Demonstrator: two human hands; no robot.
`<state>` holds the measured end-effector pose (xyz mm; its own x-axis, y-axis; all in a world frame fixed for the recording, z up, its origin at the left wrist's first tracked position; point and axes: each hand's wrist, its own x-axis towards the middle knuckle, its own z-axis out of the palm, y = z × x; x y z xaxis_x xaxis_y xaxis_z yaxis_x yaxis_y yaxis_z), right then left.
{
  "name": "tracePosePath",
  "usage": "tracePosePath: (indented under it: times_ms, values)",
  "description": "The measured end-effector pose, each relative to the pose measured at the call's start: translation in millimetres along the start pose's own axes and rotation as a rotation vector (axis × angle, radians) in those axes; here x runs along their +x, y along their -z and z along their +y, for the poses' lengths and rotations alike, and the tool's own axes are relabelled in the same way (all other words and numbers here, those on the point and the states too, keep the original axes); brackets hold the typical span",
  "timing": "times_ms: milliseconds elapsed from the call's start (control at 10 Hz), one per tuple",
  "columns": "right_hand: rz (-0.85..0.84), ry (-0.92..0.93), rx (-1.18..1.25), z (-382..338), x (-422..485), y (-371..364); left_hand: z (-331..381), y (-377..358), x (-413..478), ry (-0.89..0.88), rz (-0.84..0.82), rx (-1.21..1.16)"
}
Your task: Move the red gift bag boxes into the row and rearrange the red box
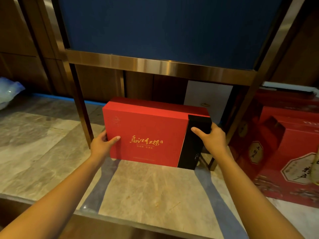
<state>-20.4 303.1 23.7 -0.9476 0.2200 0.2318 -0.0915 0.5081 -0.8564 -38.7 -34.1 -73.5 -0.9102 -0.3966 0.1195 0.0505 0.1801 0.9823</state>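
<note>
A flat red box [148, 128] with gold lettering and a black band along its right end stands on its long edge on the marble counter [43, 152], under a bronze-framed stand. My left hand [101, 144] grips its left edge, thumb on the front face. On the black band at the right end sits my right hand [210, 137], thumb across the front. Red gift bag boxes [290, 152] with octagonal labels stand at the right, beyond the stand's leg.
The bronze stand's legs [82, 109] flank the red box, and a dark blue panel [164, 26] fills the frame above. A white box [207, 99] sits behind the red one. A crumpled plastic bag [8, 92] lies at the far left. The counter's front edge runs near me.
</note>
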Motion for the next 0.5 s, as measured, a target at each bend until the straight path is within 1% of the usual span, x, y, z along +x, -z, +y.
tracePosePath:
  times_ms: [200,300,400,500]
  values:
    - [0.077,0.071,-0.016,9,-2,-5,-1,-1,-1,0.008,-0.001,0.014]
    - [0.066,0.061,0.000,19,-10,-8,-2,-3,-4,-0.008,-0.001,0.058]
    - [-0.013,0.006,-0.025,34,-10,-7,-1,-7,-7,0.002,0.001,0.196]
    - [-0.116,-0.033,-0.072,51,-32,-5,-7,-8,-13,0.023,-0.019,0.377]
